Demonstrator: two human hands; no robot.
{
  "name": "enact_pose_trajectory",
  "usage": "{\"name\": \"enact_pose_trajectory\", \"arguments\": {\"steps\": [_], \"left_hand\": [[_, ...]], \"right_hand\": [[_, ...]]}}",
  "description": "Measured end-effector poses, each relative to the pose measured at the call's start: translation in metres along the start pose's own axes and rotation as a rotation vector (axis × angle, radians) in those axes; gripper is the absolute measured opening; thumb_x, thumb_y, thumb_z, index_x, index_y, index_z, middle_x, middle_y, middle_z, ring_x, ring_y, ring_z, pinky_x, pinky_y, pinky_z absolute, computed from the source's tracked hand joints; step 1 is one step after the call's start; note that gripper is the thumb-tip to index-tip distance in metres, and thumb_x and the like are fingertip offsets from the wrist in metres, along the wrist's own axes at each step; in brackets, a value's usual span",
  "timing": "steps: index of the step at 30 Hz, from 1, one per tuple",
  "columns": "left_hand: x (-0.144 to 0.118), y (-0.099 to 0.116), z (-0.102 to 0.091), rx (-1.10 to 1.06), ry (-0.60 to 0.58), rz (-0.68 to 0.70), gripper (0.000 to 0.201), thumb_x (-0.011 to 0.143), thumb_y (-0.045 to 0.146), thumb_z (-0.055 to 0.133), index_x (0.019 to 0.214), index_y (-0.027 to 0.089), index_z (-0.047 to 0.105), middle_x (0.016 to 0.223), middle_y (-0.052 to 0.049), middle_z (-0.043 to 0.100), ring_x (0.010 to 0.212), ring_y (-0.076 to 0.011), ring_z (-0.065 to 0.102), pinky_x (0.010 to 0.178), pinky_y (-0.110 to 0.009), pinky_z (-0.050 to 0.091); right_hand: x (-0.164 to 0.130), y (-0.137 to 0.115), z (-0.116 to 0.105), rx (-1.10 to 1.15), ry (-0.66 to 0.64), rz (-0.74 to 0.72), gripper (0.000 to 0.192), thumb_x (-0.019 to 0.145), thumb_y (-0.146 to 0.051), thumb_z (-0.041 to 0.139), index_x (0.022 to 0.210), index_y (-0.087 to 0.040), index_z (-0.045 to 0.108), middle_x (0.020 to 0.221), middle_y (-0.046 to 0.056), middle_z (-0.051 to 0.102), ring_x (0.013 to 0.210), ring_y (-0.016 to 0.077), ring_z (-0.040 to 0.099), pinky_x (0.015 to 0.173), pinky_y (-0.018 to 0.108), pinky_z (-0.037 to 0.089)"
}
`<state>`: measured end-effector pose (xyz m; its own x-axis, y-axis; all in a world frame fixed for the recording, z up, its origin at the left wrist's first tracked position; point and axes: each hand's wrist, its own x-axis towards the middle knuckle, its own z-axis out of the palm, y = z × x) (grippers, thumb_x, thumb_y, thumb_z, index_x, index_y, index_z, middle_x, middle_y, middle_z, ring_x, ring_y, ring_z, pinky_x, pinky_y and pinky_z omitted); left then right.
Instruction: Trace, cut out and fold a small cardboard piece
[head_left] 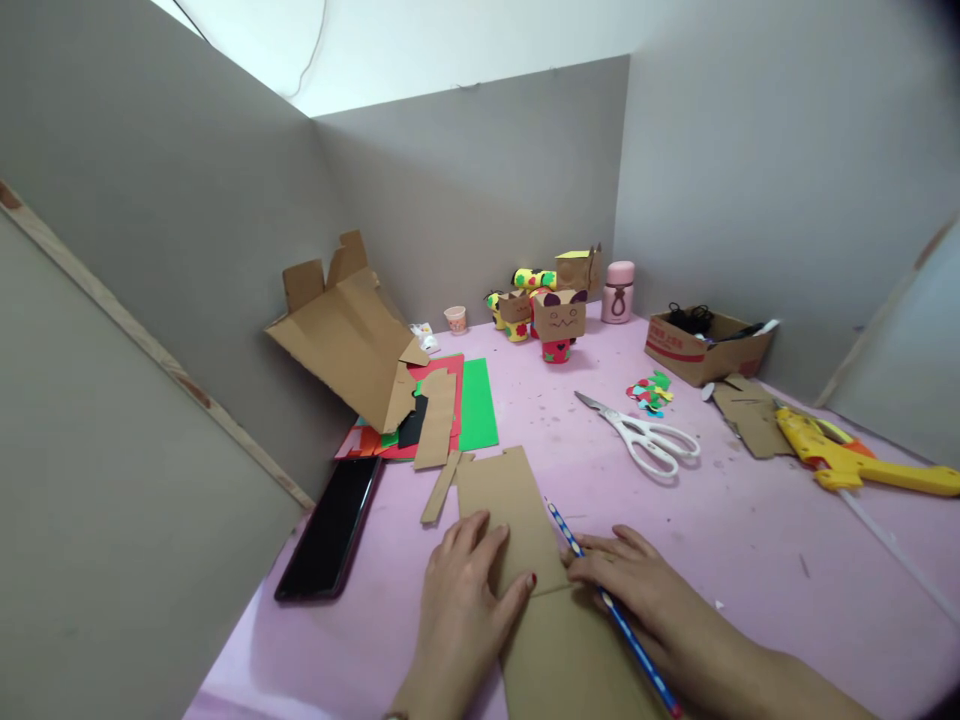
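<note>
A flat piece of brown cardboard (517,500) lies before me on the pink tabletop, with a crease or seam across it. My left hand (469,590) rests on its left side, fingers spread and thumb stretched out over the board. At the right edge is my right hand (637,590), its fingers wrapped round a blue patterned pencil (634,640). The pencil slants over the cardboard, its tip pointing away from me. Narrow cardboard strips (440,490) lie just beyond my left hand. White-handled scissors (637,430) lie beyond the right one.
At left are a black phone (330,530), coloured sheets (478,405) and an open cardboard box (345,345). Behind stand cardboard animal figures (559,320), a paper cup (455,320) and a pink flask (619,293). A supply box (705,345) and yellow glue gun (847,455) are right.
</note>
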<state>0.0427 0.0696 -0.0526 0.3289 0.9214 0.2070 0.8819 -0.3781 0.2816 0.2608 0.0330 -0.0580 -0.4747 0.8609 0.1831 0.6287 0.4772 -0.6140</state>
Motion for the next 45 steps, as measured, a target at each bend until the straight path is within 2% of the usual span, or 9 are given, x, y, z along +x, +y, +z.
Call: {"name": "enact_pose_trajectory", "arguments": {"steps": [3,5,11,19,22,25,28,32,45], "left_hand": [[0.000,0.001,-0.001,-0.012,-0.007,-0.011,0.044,0.074,0.039,0.060,0.112,0.017,0.062,0.126,-0.016,0.056,0.117,-0.0324,0.048,0.094,-0.050,0.042],[-0.001,0.001,0.000,-0.022,-0.004,-0.015,0.044,0.074,0.039,0.061,0.113,0.017,0.062,0.126,-0.016,0.056,0.117,-0.0327,0.048,0.095,-0.051,0.042],[-0.005,0.000,0.005,-0.089,0.025,0.001,0.043,0.076,0.035,0.060,0.114,0.016,0.060,0.128,-0.016,0.054,0.119,-0.0311,0.046,0.098,-0.049,0.041],[-0.004,-0.004,0.010,-0.137,0.077,0.030,0.040,0.075,0.032,0.061,0.111,0.015,0.062,0.125,-0.017,0.056,0.117,-0.0310,0.048,0.097,-0.049,0.043],[-0.003,-0.003,0.011,-0.156,0.084,0.017,0.041,0.074,0.031,0.062,0.112,0.016,0.062,0.126,-0.016,0.055,0.119,-0.0315,0.047,0.097,-0.050,0.042],[-0.002,-0.007,0.006,-0.258,0.059,-0.010,0.037,0.077,0.029,0.058,0.111,0.015,0.063,0.127,-0.017,0.055,0.121,-0.0312,0.046,0.100,-0.052,0.038],[-0.001,-0.020,-0.004,-0.366,0.007,-0.024,0.031,0.085,0.023,0.046,0.111,0.018,0.064,0.125,-0.013,0.059,0.119,-0.0244,0.050,0.102,-0.048,0.038],[-0.003,-0.035,-0.012,-0.426,-0.047,-0.004,0.034,0.080,0.016,0.054,0.112,0.025,0.063,0.128,-0.006,0.058,0.120,-0.0189,0.050,0.102,-0.040,0.041],[-0.013,-0.035,-0.012,-0.457,-0.110,0.002,0.043,0.078,0.014,0.053,0.119,0.024,0.057,0.137,-0.006,0.049,0.128,-0.0165,0.040,0.108,-0.039,0.031]], "right_hand": [[0.002,-0.004,0.001,0.084,0.030,0.019,0.026,0.085,-0.010,0.042,0.100,-0.027,0.053,0.105,0.004,0.067,0.095,0.0203,0.058,0.090,0.042,0.039],[0.001,-0.003,0.002,0.123,0.050,0.041,0.026,0.086,-0.010,0.039,0.100,-0.027,0.053,0.097,0.004,0.066,0.088,0.0200,0.057,0.083,0.038,0.043],[-0.003,0.006,0.008,0.241,0.130,0.130,0.022,0.090,-0.017,0.037,0.104,-0.024,0.053,0.102,0.008,0.062,0.096,0.0216,0.055,0.084,0.038,0.045],[-0.001,0.004,0.009,0.209,0.141,0.110,0.024,0.089,-0.014,0.037,0.103,-0.024,0.054,0.098,0.008,0.063,0.092,0.0220,0.055,0.081,0.038,0.046],[0.000,-0.001,0.006,0.156,0.099,0.023,0.024,0.089,-0.013,0.037,0.102,-0.025,0.053,0.099,0.006,0.063,0.089,0.0210,0.054,0.080,0.037,0.044],[0.000,-0.004,0.005,0.082,0.036,-0.048,0.025,0.086,-0.009,0.041,0.100,-0.027,0.053,0.101,0.004,0.064,0.088,0.0207,0.054,0.080,0.037,0.041],[0.000,-0.003,0.007,0.070,0.040,-0.022,0.029,0.085,-0.008,0.041,0.102,-0.028,0.052,0.097,0.003,0.065,0.086,0.0203,0.054,0.079,0.036,0.041],[-0.002,0.002,0.012,0.105,0.049,-0.004,0.024,0.085,-0.011,0.042,0.097,-0.028,0.054,0.096,0.004,0.064,0.087,0.0215,0.053,0.078,0.036,0.042],[-0.004,0.014,0.023,0.068,0.043,-0.024,0.024,0.089,-0.016,0.040,0.104,-0.030,0.051,0.100,0.005,0.064,0.089,0.0230,0.053,0.079,0.038,0.043]]}}
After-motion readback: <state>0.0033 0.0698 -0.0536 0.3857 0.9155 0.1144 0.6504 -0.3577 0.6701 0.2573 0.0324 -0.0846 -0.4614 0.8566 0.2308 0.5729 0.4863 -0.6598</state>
